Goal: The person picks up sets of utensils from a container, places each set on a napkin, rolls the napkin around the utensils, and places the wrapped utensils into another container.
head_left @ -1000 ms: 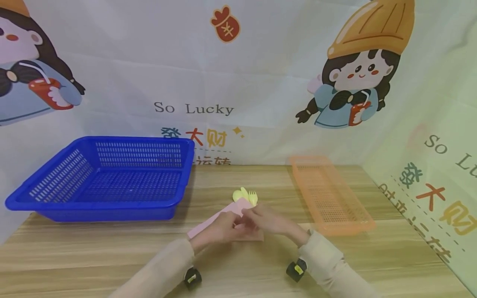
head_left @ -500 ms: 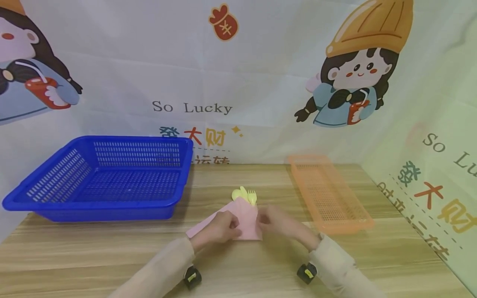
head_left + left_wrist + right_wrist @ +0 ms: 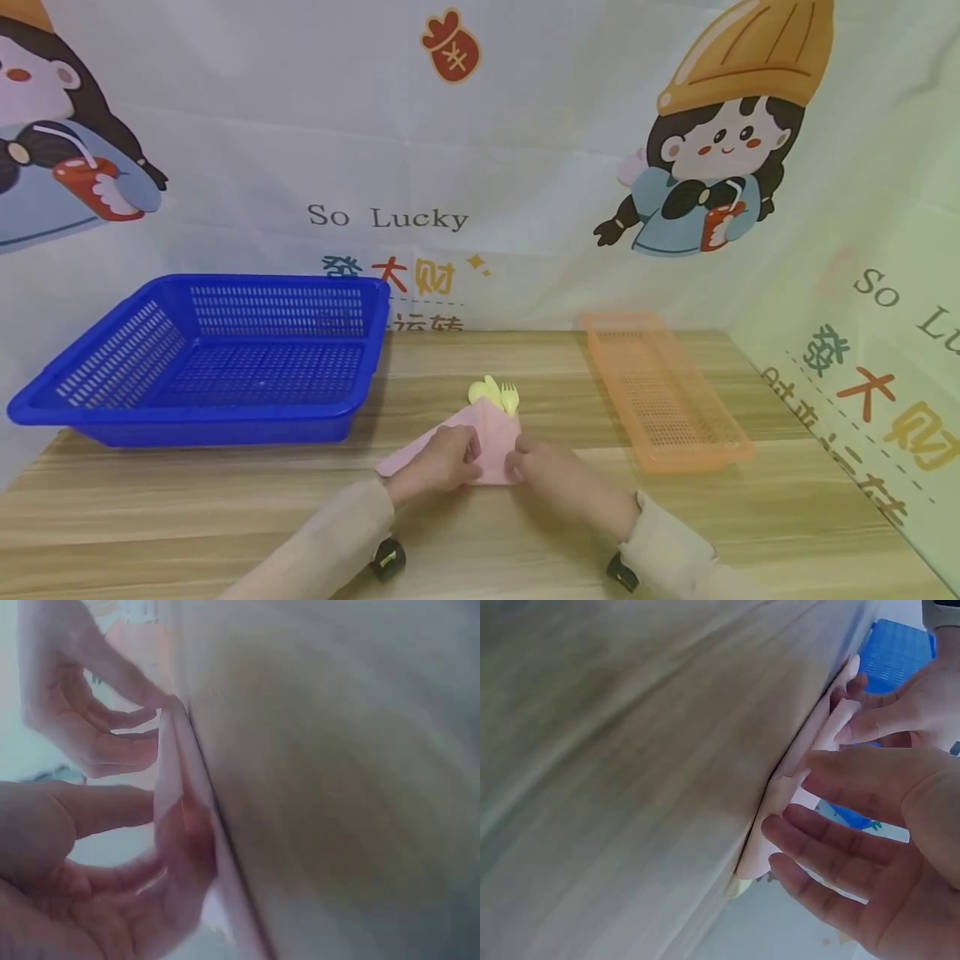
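Observation:
On the table, a pink folded napkin [image 3: 495, 454] lies in front of me. From its far edge stick out the heads of a pale yellow spoon [image 3: 477, 392], a knife [image 3: 491, 387] and a fork [image 3: 510, 398]; their lower parts are covered. My left hand [image 3: 438, 458] pinches a raised layer near the napkin's front edge, thumb above and fingers tucked under in the right wrist view. At the napkin's right edge, my right hand [image 3: 551, 471] pinches the side between thumb and index finger, its other fingers [image 3: 829, 851] loosely bent.
A large blue basket [image 3: 225, 412] stands at the left on the wood-grain table [image 3: 540, 550]. To the right lies a shallow orange basket [image 3: 697, 458]. A printed cloth [image 3: 525, 167] hangs behind and along the right side.
My right hand has drawn away from the napkin's middle to the right, then come back onto its right edge. The left hand has stayed about where it was.

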